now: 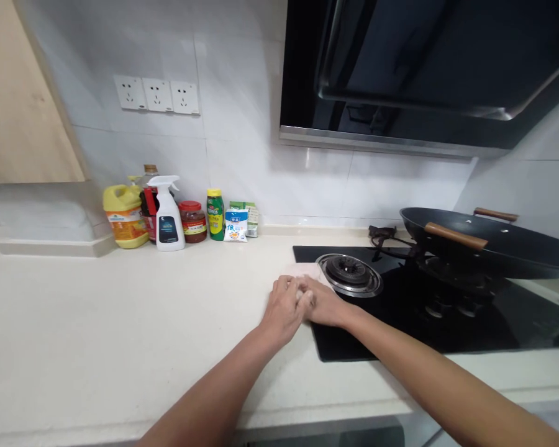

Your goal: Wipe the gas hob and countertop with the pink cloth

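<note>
A pale pink cloth (311, 270) lies at the left edge of the black gas stove (354, 338), partly over the glass and close to the near burner (349, 273). My left hand (283, 310) and my right hand (325, 302) meet over this cloth, fingers closed and bunched together. Some of the cloth shows between them; the rest is hidden beneath the hands. Both forearms reach in from the bottom of the view.
A wok (507, 242) with wooden handles rests over the right burner. Along the back wall stand a white spray bottle (168, 217), a yellow jug (125, 217), a red-lidded jar (193, 223), a green bottle (215, 216) and small packets (236, 225). A range hood (400, 81) overhangs the stove.
</note>
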`<state>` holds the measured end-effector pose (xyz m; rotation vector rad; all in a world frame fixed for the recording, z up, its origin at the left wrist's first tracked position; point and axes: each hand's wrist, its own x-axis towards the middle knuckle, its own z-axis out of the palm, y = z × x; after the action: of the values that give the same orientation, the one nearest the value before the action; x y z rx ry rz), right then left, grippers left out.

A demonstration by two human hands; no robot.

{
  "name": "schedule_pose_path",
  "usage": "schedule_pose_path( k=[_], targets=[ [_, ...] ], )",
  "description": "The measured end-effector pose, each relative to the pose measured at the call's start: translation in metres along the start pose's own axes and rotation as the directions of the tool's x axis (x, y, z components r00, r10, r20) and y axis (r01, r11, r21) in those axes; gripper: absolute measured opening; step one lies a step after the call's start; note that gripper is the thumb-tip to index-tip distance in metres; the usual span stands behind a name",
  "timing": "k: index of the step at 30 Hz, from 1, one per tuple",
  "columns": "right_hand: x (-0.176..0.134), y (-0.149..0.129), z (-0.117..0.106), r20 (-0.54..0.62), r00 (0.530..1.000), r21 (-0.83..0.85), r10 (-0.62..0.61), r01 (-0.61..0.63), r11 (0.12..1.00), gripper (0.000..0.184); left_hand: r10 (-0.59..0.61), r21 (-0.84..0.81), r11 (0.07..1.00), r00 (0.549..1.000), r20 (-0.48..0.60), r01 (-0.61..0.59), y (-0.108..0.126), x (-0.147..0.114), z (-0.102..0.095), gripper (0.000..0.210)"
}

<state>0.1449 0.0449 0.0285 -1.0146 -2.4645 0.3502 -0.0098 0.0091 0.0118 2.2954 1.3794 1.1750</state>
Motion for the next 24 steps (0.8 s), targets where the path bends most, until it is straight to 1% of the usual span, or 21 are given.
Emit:
schedule_pose_path(
  k=[1, 2, 4, 6, 8, 11, 13, 16, 18, 19, 21, 22, 24],
  targets=[
    [-0.016, -0.010, -0.001, 0.002, 1.000, 0.027, -0.025, 0.025, 0.999, 0.053, 0.008, -0.007, 1.000, 1.000, -0.006, -0.008, -0.001, 0.000, 0.001, 0.028],
    [-0.033, -0.018, -0.003, 0.016, 1.000, 0.041, -0.016, 0.015, 0.999, 0.057, 0.008, -0.013, 1.000, 1.000, -0.011, -0.008, -0.003, 0.000, 0.001, 0.029],
    [-0.066, -0.030, -0.005, 0.090, 0.995, 0.043, 0.036, -0.040, 0.998, 0.062, -0.012, -0.025, 1.000, 1.000, -0.012, 0.011, -0.006, 0.000, 0.002, 0.031],
    [-0.095, -0.035, -0.008, 0.134, 0.986, 0.047, 0.095, -0.102, 0.994, 0.063, -0.039, -0.034, 0.999, 0.999, -0.001, 0.039, -0.008, 0.001, 0.003, 0.032],
    [-0.119, -0.032, -0.013, 0.123, 0.980, 0.043, 0.156, -0.162, 0.986, 0.060, -0.059, -0.039, 0.997, 0.998, 0.009, 0.060, -0.009, 0.000, 0.003, 0.032],
    [-0.145, -0.013, -0.023, 0.036, 0.959, 0.011, 0.280, -0.280, 0.960, 0.059, -0.085, -0.051, 0.995, 0.995, 0.043, 0.087, -0.009, 0.000, 0.003, 0.033],
    [-0.159, 0.005, -0.034, -0.042, 0.919, -0.008, 0.392, -0.392, 0.920, 0.060, -0.100, -0.051, 0.993, 0.992, 0.074, 0.104, -0.007, 0.000, 0.002, 0.034],
    [-0.180, 0.033, -0.052, -0.140, 0.818, -0.010, 0.558, -0.564, 0.826, 0.061, -0.121, -0.039, 0.991, 0.987, 0.106, 0.126, -0.004, -0.001, 0.000, 0.035],
    [-0.192, 0.047, -0.062, -0.188, 0.753, -0.009, 0.631, -0.643, 0.766, 0.062, -0.125, -0.041, 0.991, 0.985, 0.120, 0.131, -0.003, -0.002, -0.001, 0.034],
    [-0.195, 0.052, -0.065, -0.216, 0.728, -0.013, 0.650, -0.668, 0.744, 0.062, -0.123, -0.045, 0.991, 0.984, 0.127, 0.130, -0.002, -0.002, -0.001, 0.034],
    [-0.198, 0.057, -0.064, -0.289, 0.693, -0.028, 0.660, -0.696, 0.718, 0.061, -0.118, -0.055, 0.991, 0.984, 0.134, 0.126, -0.002, -0.001, -0.001, 0.034],
    [-0.197, 0.056, -0.061, -0.323, 0.683, -0.035, 0.655, -0.700, 0.713, 0.061, -0.116, -0.059, 0.990, 0.984, 0.136, 0.125, -0.003, -0.001, -0.001, 0.035],
    [-0.189, 0.046, -0.051, -0.358, 0.687, -0.042, 0.633, -0.689, 0.724, 0.059, -0.110, -0.062, 0.991, 0.984, 0.143, 0.119, -0.004, -0.001, 0.000, 0.036]
  ],
)
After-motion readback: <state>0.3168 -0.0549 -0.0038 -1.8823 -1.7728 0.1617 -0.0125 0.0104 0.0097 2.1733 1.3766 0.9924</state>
